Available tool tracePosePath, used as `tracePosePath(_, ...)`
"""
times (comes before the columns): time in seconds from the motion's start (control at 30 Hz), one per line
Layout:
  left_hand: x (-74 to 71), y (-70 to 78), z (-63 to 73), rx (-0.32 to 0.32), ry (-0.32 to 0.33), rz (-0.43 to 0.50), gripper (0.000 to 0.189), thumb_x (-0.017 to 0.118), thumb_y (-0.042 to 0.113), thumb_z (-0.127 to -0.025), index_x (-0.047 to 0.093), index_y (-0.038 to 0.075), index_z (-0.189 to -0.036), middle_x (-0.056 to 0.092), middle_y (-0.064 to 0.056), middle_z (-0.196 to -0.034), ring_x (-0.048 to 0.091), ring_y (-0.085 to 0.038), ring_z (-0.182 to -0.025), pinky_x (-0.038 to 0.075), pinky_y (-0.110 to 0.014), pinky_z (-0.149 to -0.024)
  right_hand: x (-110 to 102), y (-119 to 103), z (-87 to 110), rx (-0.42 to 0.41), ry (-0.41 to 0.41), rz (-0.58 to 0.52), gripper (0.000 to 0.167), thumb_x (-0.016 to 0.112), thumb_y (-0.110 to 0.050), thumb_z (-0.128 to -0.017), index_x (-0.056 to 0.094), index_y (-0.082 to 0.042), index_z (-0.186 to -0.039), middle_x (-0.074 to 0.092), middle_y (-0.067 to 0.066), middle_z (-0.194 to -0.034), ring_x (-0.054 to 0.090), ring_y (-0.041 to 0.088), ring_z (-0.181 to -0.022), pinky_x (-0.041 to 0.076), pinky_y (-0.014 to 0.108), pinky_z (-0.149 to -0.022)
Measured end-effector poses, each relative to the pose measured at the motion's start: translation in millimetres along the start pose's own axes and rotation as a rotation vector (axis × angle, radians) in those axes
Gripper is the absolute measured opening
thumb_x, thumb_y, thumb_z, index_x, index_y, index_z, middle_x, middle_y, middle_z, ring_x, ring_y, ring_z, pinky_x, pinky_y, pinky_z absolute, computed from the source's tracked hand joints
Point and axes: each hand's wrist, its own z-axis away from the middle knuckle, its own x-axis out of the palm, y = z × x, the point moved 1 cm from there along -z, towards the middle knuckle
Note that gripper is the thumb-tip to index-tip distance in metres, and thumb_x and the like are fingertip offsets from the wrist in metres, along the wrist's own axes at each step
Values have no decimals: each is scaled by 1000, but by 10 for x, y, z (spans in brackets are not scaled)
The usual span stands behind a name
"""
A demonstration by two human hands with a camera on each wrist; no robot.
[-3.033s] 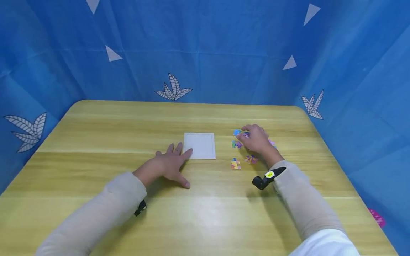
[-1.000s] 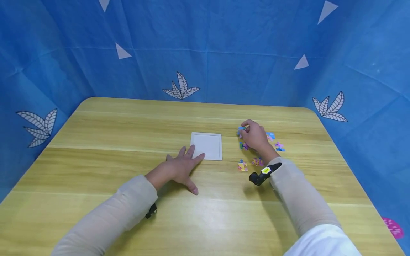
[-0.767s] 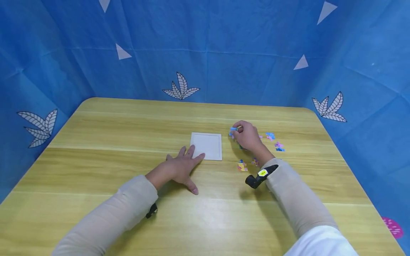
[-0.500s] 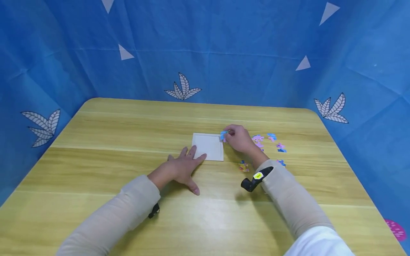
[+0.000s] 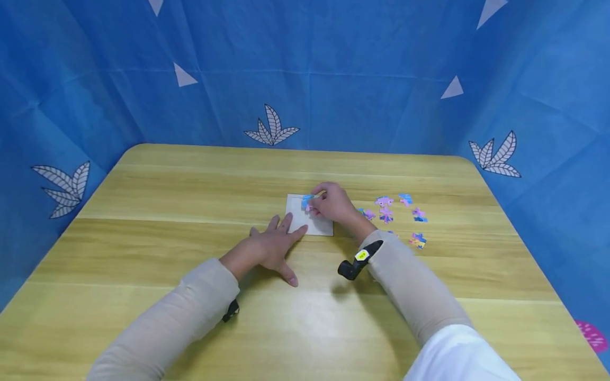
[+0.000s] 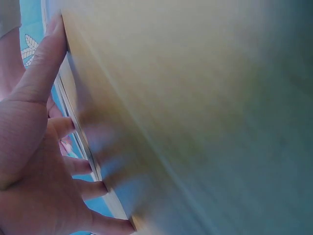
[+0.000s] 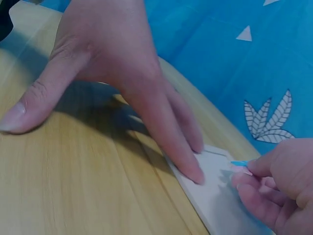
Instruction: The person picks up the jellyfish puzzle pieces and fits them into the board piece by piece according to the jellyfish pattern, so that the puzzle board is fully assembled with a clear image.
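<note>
A blue and pink jigsaw piece [image 5: 307, 201] is pinched between the thumb and fingers of my right hand [image 5: 334, 204]. It is over the upper part of a square white puzzle tray [image 5: 320, 228]; I cannot tell whether it touches the surface. My left hand [image 5: 270, 248] lies with fingers spread, and its fingertips rest on the tray's lower left edge. In the right wrist view the same jigsaw piece [image 7: 239, 163] shows as a thin blue edge at the right fingertips. The left wrist view shows the left palm [image 6: 39, 181] and straight fingers against the table.
Several loose jigsaw pieces lie to the right of the tray, among them a pink piece with eyes [image 5: 384, 201], a blue corner piece [image 5: 406, 199] and a yellow-orange piece [image 5: 418, 241]. The right forearm hides some. A blue curtain [image 5: 333, 79] surrounds the wooden table [image 5: 200, 185].
My right hand has picked up the blue and pink jigsaw piece from the group at the right and carried it left over the tray. The left hand has stayed on the tray's edge.
</note>
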Motion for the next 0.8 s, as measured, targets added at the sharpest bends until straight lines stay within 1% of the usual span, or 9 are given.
tracePosePath(0.2, 13, -4, 4, 2, -8, 9, 123, 76, 68, -57, 7, 33, -152, -10, -12, -158, -4, -40, -143, 18, -75, -97, 162, -24, -67, 32, 1, -9, 22, 59, -11, -93, 57, -3, -113, 64, 14, -84, 65, 15, -63, 55, 27, -58)
tracePosePath(0.4, 33, -7, -3, 9, -3, 0, 123, 75, 69, -57, 7, 33, -152, -11, -12, -158, -5, -40, -144, 18, -76, -97, 237, -28, -100, 56, 11, 1, 22, 61, -11, -92, 58, -3, -111, 65, 13, -84, 65, 16, -64, 55, 26, -58)
tracePosePath(0.6, 32, -13, -9, 7, 1, 1, 123, 76, 68, -57, 7, 33, -152, -12, -12, -158, -6, -39, -144, 17, -76, -97, 266, -29, -131, 33, 17, 42, 22, 61, -13, -92, 59, -3, -111, 66, 11, -80, 64, 15, -62, 53, 26, -56)
tracePosePath(0.8, 23, -23, -6, 4, 5, -3, 122, 75, 68, -57, 7, 34, -152, -11, -11, -158, -5, -39, -144, 17, -76, -97, 276, -31, -158, -3, 62, 148, 21, 60, -19, -93, 62, -7, -111, 66, 7, -81, 61, 13, -61, 47, 23, -53)
